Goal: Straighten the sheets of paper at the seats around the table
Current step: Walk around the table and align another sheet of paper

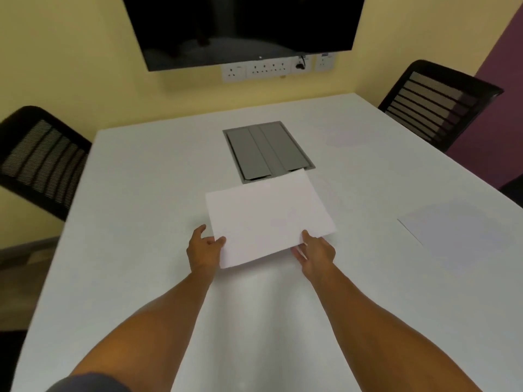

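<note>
— At the frame's centre, who holds the sheet [268, 219]?
— Both: left hand [204, 246] and right hand [317, 251], fingers pinching its near corners over the white surface [141, 222].
— Farther out?
— Another sheet [452, 230] at right; grey hatch [267, 149] beyond.

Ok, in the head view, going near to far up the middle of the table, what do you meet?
Hands, left and right, each pinching a near corner of a tilted sheet → grey hatch set in the table → wall sockets → dark screen.
</note>
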A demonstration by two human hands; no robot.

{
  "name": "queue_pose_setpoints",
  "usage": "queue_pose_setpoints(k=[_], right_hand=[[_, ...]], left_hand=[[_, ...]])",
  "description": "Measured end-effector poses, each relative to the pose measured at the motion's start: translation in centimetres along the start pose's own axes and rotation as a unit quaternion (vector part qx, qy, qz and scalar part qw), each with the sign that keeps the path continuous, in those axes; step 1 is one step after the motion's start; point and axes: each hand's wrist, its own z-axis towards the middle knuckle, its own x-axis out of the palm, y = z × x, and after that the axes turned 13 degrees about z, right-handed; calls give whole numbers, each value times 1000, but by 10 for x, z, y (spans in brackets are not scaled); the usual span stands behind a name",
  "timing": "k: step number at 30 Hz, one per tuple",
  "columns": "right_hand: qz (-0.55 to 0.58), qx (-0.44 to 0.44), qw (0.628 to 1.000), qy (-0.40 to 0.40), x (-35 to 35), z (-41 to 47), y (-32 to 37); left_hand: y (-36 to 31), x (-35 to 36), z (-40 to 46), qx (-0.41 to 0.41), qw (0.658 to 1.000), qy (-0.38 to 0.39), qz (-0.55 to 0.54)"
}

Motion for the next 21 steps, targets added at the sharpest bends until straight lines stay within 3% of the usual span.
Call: queue_pose_setpoints(k=[3,6,12,21], right_hand=[[-39,-30,999,7,-11,-25,-15],[-151,-47,987,32,-30,-43,-36],[-380,-63,919,83,-63,-81,-93],[-527,-69,839,117,-104,-132,-155]], left_hand=[[31,-53,-24,-8,1000,-9,16],[69,-102,-47,-35,999,-22,34],[149,-162,-104,-72,994,-32,70],[225,-214,-153,-123,976,-17,180]])
